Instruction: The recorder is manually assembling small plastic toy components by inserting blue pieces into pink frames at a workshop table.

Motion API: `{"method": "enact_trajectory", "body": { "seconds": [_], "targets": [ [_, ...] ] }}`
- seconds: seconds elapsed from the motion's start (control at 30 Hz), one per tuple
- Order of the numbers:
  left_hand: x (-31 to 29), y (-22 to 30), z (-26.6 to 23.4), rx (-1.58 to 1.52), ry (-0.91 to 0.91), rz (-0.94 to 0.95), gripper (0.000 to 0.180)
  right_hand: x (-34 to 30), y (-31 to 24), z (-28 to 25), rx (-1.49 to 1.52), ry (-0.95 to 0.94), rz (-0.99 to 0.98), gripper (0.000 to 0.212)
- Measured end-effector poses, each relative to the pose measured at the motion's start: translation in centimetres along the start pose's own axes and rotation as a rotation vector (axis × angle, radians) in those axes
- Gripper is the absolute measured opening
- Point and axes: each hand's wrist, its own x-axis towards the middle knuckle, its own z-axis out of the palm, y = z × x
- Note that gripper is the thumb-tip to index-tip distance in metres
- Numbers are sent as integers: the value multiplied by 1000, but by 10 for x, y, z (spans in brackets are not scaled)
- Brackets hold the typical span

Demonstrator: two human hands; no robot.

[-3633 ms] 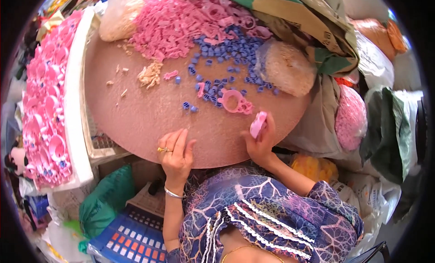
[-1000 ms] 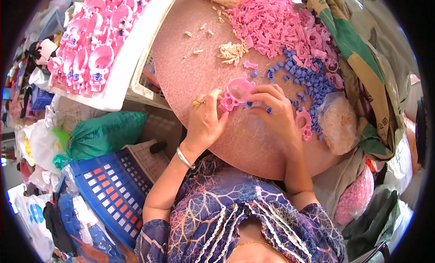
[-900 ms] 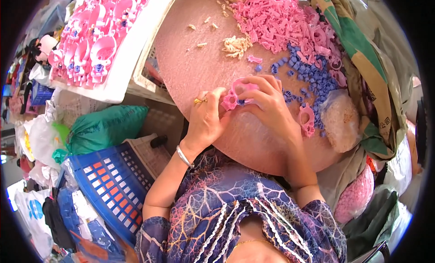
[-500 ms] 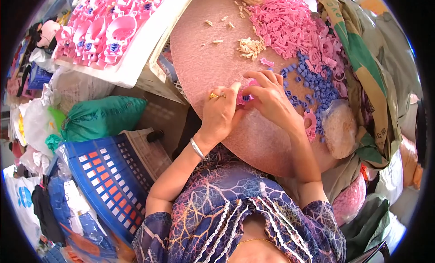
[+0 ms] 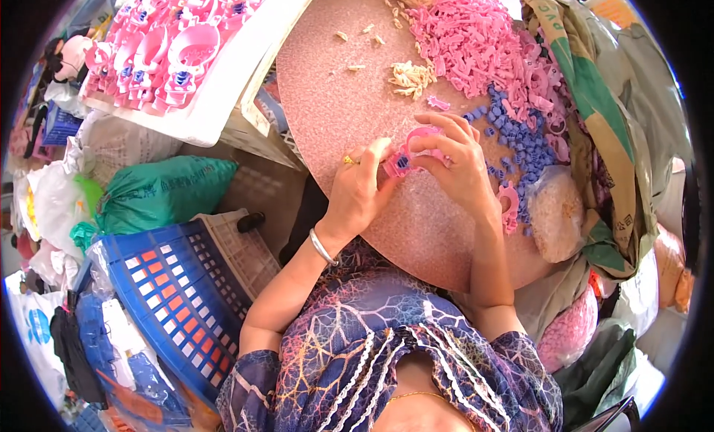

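Remotely, I am looking down on two bare hands working over a round pinkish-brown table (image 5: 338,108), and I read my clock face with the held piece at its centre and twelve at the top of my view. Both hands are closed in a pinch on one pink ringed piece (image 5: 425,134). I see the left hand (image 5: 357,185) gripping its lower end, at about eight, close to the small blue part (image 5: 402,163) seated there; the right hand (image 5: 465,166) grips the ring end from three, and its fingers hide some of the rim. At twelve I have a little pile of cream bits (image 5: 411,79), and at one a single small pink part (image 5: 438,102) with a big pink heap (image 5: 465,42) beyond it. Loose blue pieces (image 5: 513,131) spread around three. Toward four I make out another ringed piece (image 5: 509,207), lying just beside a clear bag (image 5: 556,216). Out at ten, a white tray (image 5: 199,129) holds rows of pink pieces (image 5: 195,47). At nine I see a green bag (image 5: 160,194), and at eight a blue basket (image 5: 160,313).
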Motion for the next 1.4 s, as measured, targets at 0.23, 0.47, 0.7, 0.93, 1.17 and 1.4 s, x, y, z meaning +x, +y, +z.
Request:
{"method": "enact_trajectory", "body": {
  "seconds": [0.23, 0.47, 0.7, 0.93, 1.17, 1.4],
  "targets": [
    [-6, -9, 0, 72, 31, 27, 64, -1, -10, 13, -180, 19, -72, 19],
    [-1, -7, 3, 32, 54, 12, 55, 5, -24, -8, -208, 31, -107, 22],
    [-18, 1, -3, 379, 43, -96, 59, 0, 21, -15, -271, 387, 88, 22],
    [-13, 6, -4, 373, 19, -94, 81, -18, 54, -23, -213, 381, 291, 6],
    [-13, -2, 1, 396, 46, -114, 71, -20, 58, -22, -172, 333, 267, 7],
    [-19, -1, -1, 367, 62, -79, 68, 21, 39, 0, -263, 208, 136, 14]
  ]
}}
